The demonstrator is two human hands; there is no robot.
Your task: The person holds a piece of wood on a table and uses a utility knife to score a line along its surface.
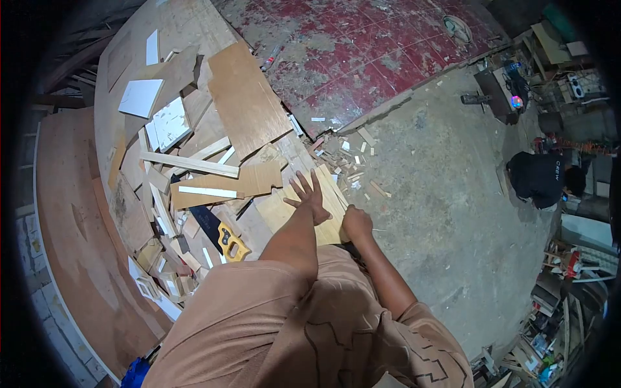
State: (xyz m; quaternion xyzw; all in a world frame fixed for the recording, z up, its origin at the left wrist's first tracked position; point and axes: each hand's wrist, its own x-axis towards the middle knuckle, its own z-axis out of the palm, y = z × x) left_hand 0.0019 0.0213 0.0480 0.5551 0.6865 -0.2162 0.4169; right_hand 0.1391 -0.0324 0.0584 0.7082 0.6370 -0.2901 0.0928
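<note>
Pale plywood lies under both hands: a light panel (pixel 275 215) rests at the near edge of a heap of boards, just ahead of the person's knees, with its right side reaching out toward the bare concrete floor (pixel 446 207). The left hand (pixel 310 199) lies palm down on the panel, its fingers (pixel 315 181) straight and fanned wide apart, gripping nothing and simply pressed flat on the wood. The right hand (pixel 357 224) sits at the panel's right edge with its fingers curled in tight to a fist (whether they close on the edge itself or on something small cannot be told from this angle). Just left of the left forearm a handsaw (pixel 223 238) with a yellow handle lies on the heap, dark blade pointing away, untouched by either hand. Beyond the panel are a notched brown sheet (pixel 259 180), a long pale batten (pixel 191 164) and a large brown board (pixel 246 97) leaning across the pile. Small offcuts (pixel 349 161) are scattered where the pile meets the concrete, near a worn red-painted surface (pixel 362 52). Well apart on the right, another person (pixel 540 180) in a dark shirt crouches on the floor.
</note>
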